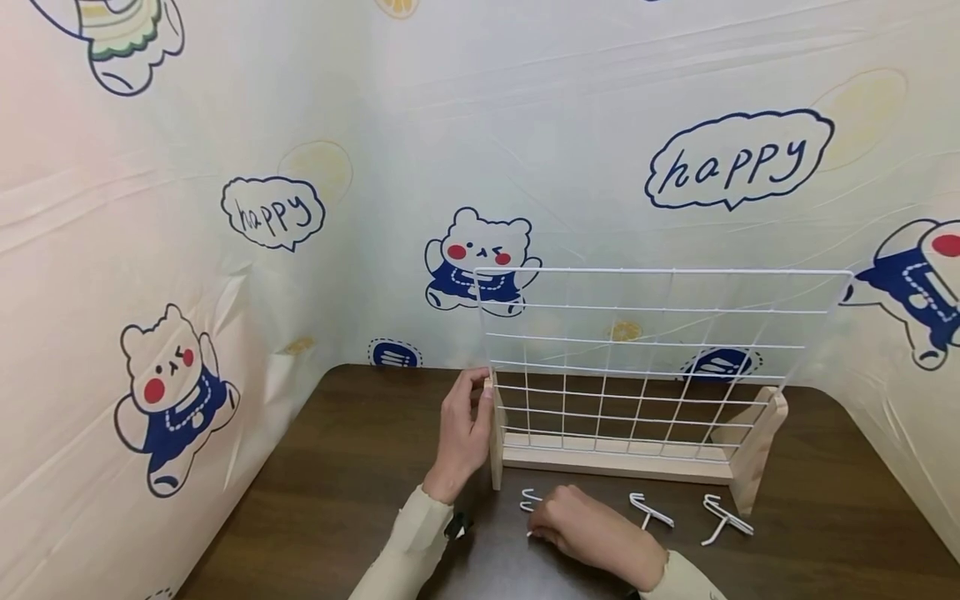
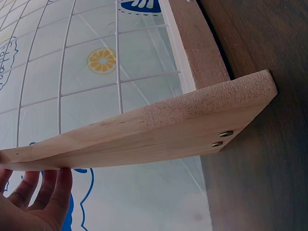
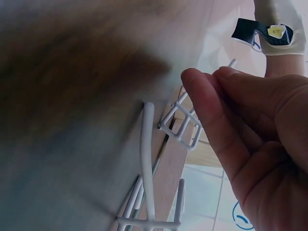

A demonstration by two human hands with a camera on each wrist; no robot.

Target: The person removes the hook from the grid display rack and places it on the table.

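A white wire grid rack (image 1: 600, 367) with wooden ends stands on the table. My left hand (image 1: 465, 425) holds its left wooden side panel (image 2: 159, 130) near the top, with the fingers along the outer face in the left wrist view. In front of the rack, my right hand (image 1: 585, 529) pinches the thin rod of a white metal hook (image 1: 529, 500) between thumb and forefinger. Part of that hook (image 3: 180, 130) shows behind the fingers in the right wrist view; my hand hides its middle.
Two more white hooks lie to the right of my right hand, a nearer hook (image 1: 651, 510) and a farther hook (image 1: 726, 518). The rack's wooden base bar (image 1: 615, 462) runs behind them. Printed cloth (image 1: 375, 208) hangs around the brown table (image 1: 315, 500).
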